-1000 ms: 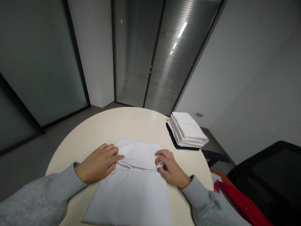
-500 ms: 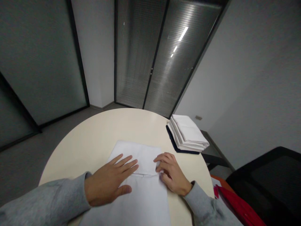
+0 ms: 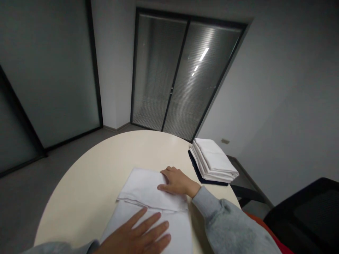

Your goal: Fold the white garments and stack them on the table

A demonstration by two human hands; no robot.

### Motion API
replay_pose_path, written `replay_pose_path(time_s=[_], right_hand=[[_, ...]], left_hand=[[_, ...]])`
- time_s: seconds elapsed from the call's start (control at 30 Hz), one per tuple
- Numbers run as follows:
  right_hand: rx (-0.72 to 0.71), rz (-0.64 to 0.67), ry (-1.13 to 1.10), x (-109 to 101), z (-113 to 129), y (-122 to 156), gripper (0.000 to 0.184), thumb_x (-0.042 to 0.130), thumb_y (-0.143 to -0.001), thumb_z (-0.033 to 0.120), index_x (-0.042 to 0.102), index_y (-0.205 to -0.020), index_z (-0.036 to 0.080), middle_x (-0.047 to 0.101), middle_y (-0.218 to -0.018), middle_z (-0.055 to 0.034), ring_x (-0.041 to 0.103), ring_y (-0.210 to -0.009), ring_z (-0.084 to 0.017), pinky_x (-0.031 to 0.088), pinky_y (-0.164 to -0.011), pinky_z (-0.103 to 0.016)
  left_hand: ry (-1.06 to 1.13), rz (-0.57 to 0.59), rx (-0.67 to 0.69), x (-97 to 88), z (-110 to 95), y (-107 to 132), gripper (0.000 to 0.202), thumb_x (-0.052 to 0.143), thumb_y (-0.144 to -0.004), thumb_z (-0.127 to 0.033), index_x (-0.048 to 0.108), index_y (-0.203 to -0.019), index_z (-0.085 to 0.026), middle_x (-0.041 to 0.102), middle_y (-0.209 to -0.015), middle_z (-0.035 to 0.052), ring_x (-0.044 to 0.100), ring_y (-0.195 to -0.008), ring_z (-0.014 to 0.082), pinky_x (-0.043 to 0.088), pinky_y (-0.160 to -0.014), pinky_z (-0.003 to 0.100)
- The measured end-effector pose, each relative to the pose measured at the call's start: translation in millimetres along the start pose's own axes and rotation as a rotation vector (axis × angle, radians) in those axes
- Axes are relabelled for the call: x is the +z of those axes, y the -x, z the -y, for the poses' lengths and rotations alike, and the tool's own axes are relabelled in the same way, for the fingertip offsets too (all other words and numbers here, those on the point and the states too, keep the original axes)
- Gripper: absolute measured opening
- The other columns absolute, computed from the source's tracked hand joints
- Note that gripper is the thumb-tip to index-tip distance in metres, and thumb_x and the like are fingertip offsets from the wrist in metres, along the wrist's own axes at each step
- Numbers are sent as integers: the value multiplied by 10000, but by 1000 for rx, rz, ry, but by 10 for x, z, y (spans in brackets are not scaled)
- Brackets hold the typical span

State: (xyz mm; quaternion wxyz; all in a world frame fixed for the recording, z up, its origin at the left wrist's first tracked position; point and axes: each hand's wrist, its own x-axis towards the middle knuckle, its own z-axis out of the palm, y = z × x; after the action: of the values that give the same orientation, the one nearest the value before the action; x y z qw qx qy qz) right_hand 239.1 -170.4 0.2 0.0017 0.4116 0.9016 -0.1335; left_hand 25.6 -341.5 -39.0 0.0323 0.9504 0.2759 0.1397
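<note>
A white cloth (image 3: 148, 188) lies on the round table in front of me, its far part folded back toward me in a flap. My left hand (image 3: 144, 231) is spread palm down over the near part of the cloth, just below the flap's edge. On the flap's far right part rests my right hand (image 3: 176, 181), thumb apart from the slightly bent fingers. Some of its fingertips are hidden at the cloth's far edge, but I see no cloth pinched between thumb and fingers.
A stack of folded white cloths (image 3: 215, 158) with a dark piece (image 3: 197, 169) at the bottom stands near the right edge of the round cream table (image 3: 87, 183). A black chair (image 3: 307, 215) with something red (image 3: 275, 236) beside it is at the right.
My left hand has moved toward me, off the flap and onto the nearer cloth. My right hand has shifted from the flap's near right corner up to its far right part. The view has tilted up slightly.
</note>
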Motion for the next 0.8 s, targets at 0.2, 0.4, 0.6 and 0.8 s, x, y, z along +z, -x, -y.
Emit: replay_pose_path(time_s=[0.2, 0.4, 0.6, 0.8], right_hand=[[45, 147, -51, -157, -162, -319, 368, 873, -728, 365, 774, -1049, 215, 789, -1001, -40, 717, -846, -208, 493, -702, -260], [-2, 72, 80, -387, 118, -150, 114, 783, -823, 232, 735, -923, 205, 771, -973, -46, 699, -883, -215, 434, -698, -271], [-57, -137, 284, -505, 704, 544, 109, 604, -963, 185, 646, -1055, 225, 723, -1057, -64, 673, -953, -238, 403, -732, -330], [-335, -573, 545, 165, 1018, 1189, 137, 676, -966, 261, 562, -893, 247, 647, -785, 9, 586, -712, -208, 385, -633, -356]], left_hand=[[-152, -34, 94, 111, -25, 18, 494, 483, -1092, -331, 415, -1574, -243, 566, -1545, 8, 577, -1387, 240, 446, -1176, 382], [2, -34, 13, 265, 42, 37, 679, 446, -1104, -291, 112, -1694, -250, 512, -1591, 60, 543, -1425, 231, 400, -1224, 371], [203, -76, -143, 98, -44, 128, 751, 492, -1084, -435, 80, -1697, -298, 425, -1657, 79, 455, -1494, 268, 351, -1257, 412], [389, -63, -343, 53, -54, 173, 672, 656, -981, -502, 427, -1594, -347, 579, -1545, 44, 597, -1353, 300, 504, -1141, 412]])
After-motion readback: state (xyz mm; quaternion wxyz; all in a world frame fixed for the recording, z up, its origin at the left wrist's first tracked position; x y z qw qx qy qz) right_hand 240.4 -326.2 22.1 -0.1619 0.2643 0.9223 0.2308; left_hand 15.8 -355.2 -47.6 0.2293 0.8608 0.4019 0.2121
